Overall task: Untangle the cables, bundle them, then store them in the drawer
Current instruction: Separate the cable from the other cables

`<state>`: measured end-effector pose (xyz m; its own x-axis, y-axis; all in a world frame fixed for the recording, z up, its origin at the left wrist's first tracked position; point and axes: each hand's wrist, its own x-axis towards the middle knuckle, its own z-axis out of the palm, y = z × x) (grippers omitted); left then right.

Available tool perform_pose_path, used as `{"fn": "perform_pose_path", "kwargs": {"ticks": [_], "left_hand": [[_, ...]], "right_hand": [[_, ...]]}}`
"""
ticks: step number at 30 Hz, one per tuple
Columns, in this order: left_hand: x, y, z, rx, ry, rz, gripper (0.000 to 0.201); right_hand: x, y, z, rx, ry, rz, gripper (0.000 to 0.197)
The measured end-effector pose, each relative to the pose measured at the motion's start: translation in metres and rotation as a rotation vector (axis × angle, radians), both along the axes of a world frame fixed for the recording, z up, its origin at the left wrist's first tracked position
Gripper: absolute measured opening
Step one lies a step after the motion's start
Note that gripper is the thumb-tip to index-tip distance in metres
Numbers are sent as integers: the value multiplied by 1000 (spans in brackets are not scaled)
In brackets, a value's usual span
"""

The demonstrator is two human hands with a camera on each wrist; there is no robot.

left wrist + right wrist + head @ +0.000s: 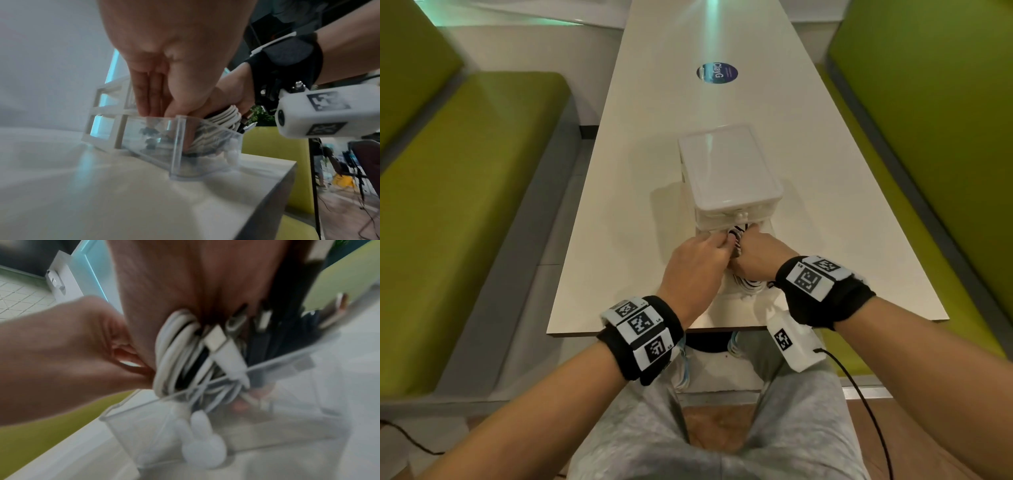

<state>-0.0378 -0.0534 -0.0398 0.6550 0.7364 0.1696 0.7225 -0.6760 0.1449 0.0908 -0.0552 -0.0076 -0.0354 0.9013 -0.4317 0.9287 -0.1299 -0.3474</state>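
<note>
A person sits at a long cream table (654, 171) between green benches. Both hands meet over the pulled-out clear drawer (185, 146) of a small white drawer unit (726, 168). The right hand (756, 255) is wrapped around a bundle of white and dark cables (185, 350), its coils and plugs jutting below the palm and dipping past the drawer's rim. The left hand (697, 263) presses in beside the bundle, fingers (146, 97) straight and together, tips reaching into the drawer; whether they touch the cables is blurred, likely so.
</note>
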Motion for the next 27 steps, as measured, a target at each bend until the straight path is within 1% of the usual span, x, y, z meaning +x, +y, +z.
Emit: {"fn": "perform_pose_path", "kwargs": {"ticks": [1,3,5,8,11,12,13,14,16,17,19,21,25,27], "left_hand": [[3,0,5,26,53,18,27],[8,1,17,53,124,42,16],[12,1,23,6,163,58,15],[15,0,24,-38,196,71,14],[13,2,17,-37,172,41,13],[13,4,14,-35,155,27,14],[11,5,10,-39,133,16,17],[10,6,6,-39,110,7,23],[8,4,0,-42,92,2,38],[7,1,-4,-46,88,6,45],[4,-6,-11,-43,58,8,53],[3,-9,-15,-28,45,15,54],[4,-7,-11,32,90,32,49],[5,-8,-10,10,75,36,48]], "right_hand": [[1,0,-1,3,-23,20,30],[3,-4,-1,-6,-14,-18,38],[6,-6,-4,12,26,-62,36],[8,-7,-9,44,-33,-10,42],[8,-5,-10,44,-35,-44,32],[8,-4,-10,26,-28,-78,34],[8,-2,-13,5,-7,-125,42],[7,-2,-13,-12,14,-167,50],[6,-1,-18,-17,40,-188,61],[6,-2,-20,-13,50,-192,62],[7,-4,-24,23,59,-207,55],[10,-5,-26,47,60,-210,55],[10,-5,-28,85,90,-199,59],[10,-4,-32,110,114,-223,59]]}}
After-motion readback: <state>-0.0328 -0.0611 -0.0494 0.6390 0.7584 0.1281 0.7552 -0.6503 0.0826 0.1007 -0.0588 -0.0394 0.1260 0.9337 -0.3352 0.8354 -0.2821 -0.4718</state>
